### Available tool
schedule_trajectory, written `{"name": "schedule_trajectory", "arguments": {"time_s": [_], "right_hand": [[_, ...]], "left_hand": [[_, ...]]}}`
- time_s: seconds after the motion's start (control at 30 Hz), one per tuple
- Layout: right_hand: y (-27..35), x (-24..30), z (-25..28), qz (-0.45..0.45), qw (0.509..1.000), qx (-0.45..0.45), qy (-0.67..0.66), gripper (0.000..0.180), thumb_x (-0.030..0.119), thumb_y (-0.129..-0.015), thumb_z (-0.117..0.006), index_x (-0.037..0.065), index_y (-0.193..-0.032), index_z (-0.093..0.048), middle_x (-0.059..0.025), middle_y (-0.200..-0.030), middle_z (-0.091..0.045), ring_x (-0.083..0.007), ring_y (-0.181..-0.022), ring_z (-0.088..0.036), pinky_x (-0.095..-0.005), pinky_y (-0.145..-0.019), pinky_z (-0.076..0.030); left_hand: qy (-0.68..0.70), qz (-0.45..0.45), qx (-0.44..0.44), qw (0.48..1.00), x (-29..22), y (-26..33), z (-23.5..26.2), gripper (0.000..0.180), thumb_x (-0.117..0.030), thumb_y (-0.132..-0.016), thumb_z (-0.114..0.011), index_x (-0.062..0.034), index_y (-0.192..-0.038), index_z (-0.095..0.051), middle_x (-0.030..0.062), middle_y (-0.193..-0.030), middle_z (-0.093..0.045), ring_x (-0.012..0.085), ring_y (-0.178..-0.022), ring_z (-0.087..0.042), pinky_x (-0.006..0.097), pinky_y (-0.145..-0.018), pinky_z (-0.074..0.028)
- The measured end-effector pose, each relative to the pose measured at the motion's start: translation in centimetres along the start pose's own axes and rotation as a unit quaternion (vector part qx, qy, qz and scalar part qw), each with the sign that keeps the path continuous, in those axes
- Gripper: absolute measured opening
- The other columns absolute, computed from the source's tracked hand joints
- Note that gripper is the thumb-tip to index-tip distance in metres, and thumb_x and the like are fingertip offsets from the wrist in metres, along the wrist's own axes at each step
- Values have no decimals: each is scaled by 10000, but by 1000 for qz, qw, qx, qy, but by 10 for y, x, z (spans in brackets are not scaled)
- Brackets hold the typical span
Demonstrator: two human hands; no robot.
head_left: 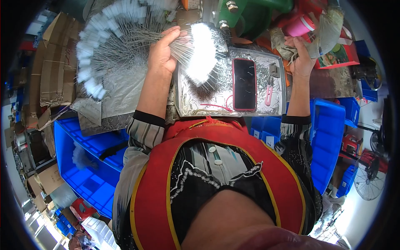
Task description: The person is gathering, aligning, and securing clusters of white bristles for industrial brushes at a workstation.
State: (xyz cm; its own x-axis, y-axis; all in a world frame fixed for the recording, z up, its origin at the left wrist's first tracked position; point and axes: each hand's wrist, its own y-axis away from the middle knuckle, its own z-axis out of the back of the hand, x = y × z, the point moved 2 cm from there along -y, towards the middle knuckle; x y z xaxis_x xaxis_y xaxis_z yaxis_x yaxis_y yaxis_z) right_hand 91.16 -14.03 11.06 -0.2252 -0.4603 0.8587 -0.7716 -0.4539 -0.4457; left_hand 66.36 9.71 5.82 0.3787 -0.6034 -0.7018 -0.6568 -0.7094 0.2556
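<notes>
My left hand point(162, 52) is closed round a bundle of thin wire-stemmed brushes; their white bristle ends point(202, 54) glow under a bright light. Left of that hand, a large fanned heap of similar white-tipped wire brushes point(112, 46) lies on a plastic sheet. At the far right, my right hand point(302, 56) has its fingers curled at a crumpled greyish wrapping point(285, 48), beside a pink cylinder with a white rim point(300, 26). The fingertips are partly hidden there.
A shallow tray point(258, 111) with scattered wire bits holds a red-edged phone point(244, 83) and a pink-handled tool point(269, 95). Behind it stands a green machine point(266, 16) with bolts. Blue bins point(89, 183) flank me, cardboard boxes point(54, 62) stand left, and a fan point(370, 179) is at right.
</notes>
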Motion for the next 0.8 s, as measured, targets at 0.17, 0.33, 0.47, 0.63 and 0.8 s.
{"name": "schedule_trajectory", "arguments": {"time_s": [0.17,0.33,0.47,0.63,0.8], "right_hand": [[-13,46,-4,-97,976,-40,192,92,10,-773,-520,-22,-715,-585,-95,-609,-530,-196,-604,-540,-327,-613,-458],[-47,79,-8,-124,986,94,60,162,106,-762,-546,14,-842,-653,-62,-576,-485,-157,-533,-507,-284,-530,-443],[-38,77,-11,-84,991,96,46,148,81,-770,-545,-9,-832,-645,-68,-568,-497,-169,-536,-523,-291,-526,-448],[-14,53,-4,-114,989,13,90,109,42,-749,-570,-57,-758,-615,-107,-583,-560,-199,-543,-561,-295,-545,-454],[-13,55,-10,-103,987,5,123,170,37,-755,-546,-24,-598,-521,-97,-562,-479,-190,-536,-497,-337,-603,-455]], "left_hand": [[10,-14,-49,999,-1,-4,0,183,7,-747,-598,35,-925,-568,172,-857,-615,255,-769,-608,354,-700,-517],[-8,-46,-60,997,2,-5,8,218,3,-746,-599,47,-956,-556,197,-870,-616,276,-773,-613,370,-742,-514],[-1,-54,-71,996,2,-3,2,220,6,-743,-601,56,-952,-553,200,-869,-615,278,-779,-614,366,-737,-517],[13,-54,-86,995,3,4,2,188,31,-724,-605,58,-906,-570,183,-840,-616,255,-741,-613,341,-678,-520],[17,-57,-98,993,3,4,0,158,50,-704,-610,63,-859,-585,169,-815,-614,236,-712,-610,325,-645,-519]]}}
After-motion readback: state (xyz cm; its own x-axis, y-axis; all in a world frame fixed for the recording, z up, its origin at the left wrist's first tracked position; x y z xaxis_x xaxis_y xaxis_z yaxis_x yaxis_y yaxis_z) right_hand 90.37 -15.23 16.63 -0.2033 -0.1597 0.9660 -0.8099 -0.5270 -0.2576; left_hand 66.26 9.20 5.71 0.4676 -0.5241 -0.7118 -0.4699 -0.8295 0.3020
